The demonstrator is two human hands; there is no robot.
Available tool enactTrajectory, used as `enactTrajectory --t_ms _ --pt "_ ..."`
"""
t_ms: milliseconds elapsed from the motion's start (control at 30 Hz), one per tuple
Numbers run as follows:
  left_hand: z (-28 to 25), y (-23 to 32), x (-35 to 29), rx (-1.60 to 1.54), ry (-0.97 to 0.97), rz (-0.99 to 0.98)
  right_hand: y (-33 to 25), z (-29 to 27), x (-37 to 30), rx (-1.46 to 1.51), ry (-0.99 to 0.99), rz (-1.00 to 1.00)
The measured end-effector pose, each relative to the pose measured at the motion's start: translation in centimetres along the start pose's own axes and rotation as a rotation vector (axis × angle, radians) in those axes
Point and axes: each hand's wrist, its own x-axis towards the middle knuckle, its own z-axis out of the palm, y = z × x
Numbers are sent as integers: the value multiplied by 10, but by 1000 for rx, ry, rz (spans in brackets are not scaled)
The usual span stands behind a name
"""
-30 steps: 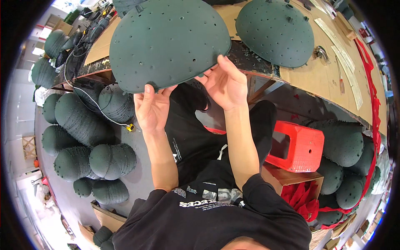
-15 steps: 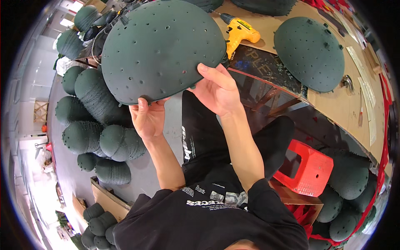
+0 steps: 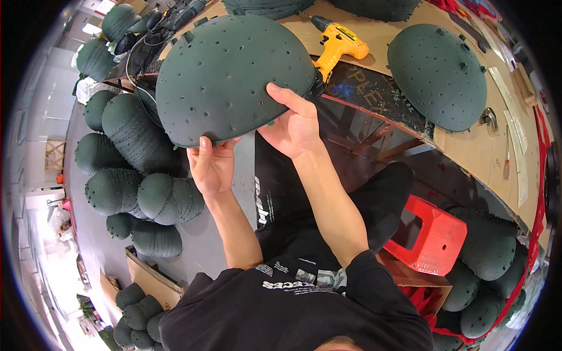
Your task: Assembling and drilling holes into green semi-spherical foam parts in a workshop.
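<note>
A large dark green plastic dome (image 3: 234,76), dotted with small holes, is held up in front of me by both hands. My left hand (image 3: 212,165) pinches its near rim, thumb on the outer face and fingers underneath. At the right part of the rim my right hand (image 3: 291,120) grips the dome, its thumb pressed on the surface beside a hole. The fingers under the rim are partly hidden. Just beyond the dome's right side a yellow cordless drill (image 3: 342,44) lies on the table. Another green dome (image 3: 438,79) rests farther right.
The cardboard-covered table (image 3: 468,149) curves along the far and right side. Stacked green domes (image 3: 143,137) stand on the floor at left, more (image 3: 489,245) at lower right. A red plastic stool (image 3: 436,245) is by my right leg. A screwdriver (image 3: 507,161) lies on the table.
The dome and both hands have shifted slightly lower in the picture, and the dome looks a little smaller. My right hand has moved a bit left. Both hands keep their hold.
</note>
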Motion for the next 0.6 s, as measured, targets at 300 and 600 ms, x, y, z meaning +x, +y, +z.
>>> enactTrajectory --t_ms 300,600 --pt "-4 -3 -1 3 12 -4 5 -5 7 24 -37 30" --pt "-4 -6 -4 10 54 1 8 -9 10 87 -78 14"
